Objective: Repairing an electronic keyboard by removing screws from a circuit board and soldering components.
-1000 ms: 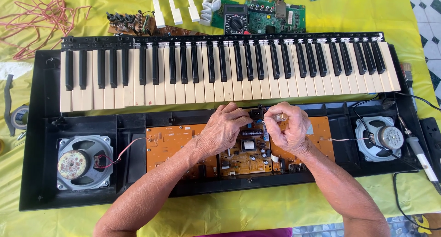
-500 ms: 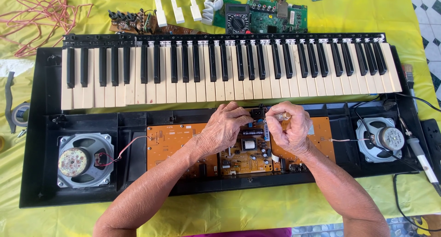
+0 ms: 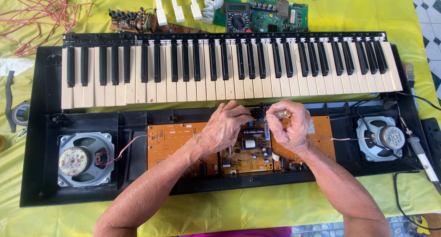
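An opened black keyboard case lies on a yellow cloth, with its row of white and black keys at the back. Orange circuit boards sit in the middle of the case. My left hand rests over the boards, its fingertips pinched at a small black part at the board's top edge. My right hand is curled beside it, gripping a small silver metal piece between thumb and forefinger. The two hands almost touch. They hide part of the central board.
Speakers sit at the left and right of the case, joined by thin wires. A soldering iron lies at the right edge. Loose white keys, a multimeter, green boards and red wire lie behind.
Both hands stay over the middle boards, with only small shifts of the fingers near the board's top edge. Nothing else has moved.
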